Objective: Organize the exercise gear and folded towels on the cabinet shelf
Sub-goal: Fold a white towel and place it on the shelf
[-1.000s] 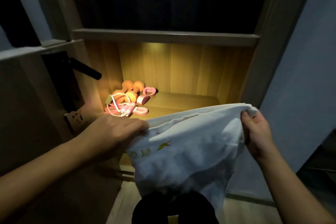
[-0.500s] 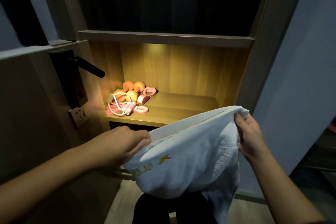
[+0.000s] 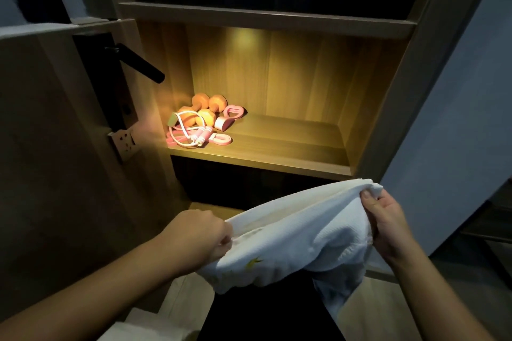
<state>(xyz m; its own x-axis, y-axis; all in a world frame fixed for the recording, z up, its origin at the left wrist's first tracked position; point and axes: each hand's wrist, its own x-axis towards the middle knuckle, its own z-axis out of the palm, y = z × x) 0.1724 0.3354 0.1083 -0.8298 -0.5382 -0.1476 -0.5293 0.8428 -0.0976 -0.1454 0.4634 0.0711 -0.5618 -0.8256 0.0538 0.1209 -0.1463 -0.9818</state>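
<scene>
White towel (image 3: 291,232) sags between left hand (image 3: 196,232) and right hand (image 3: 388,219), each grip pinching an edge. Best pulled taut, then folded squarely.

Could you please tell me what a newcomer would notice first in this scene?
Most striking is the white towel, held up between the left hand and the right hand in the foreground. Behind it, the warmly lit cabinet shelf glows amid dark surroundings, with orange dumbbells and a pink jump rope heaped in its left corner.
</scene>
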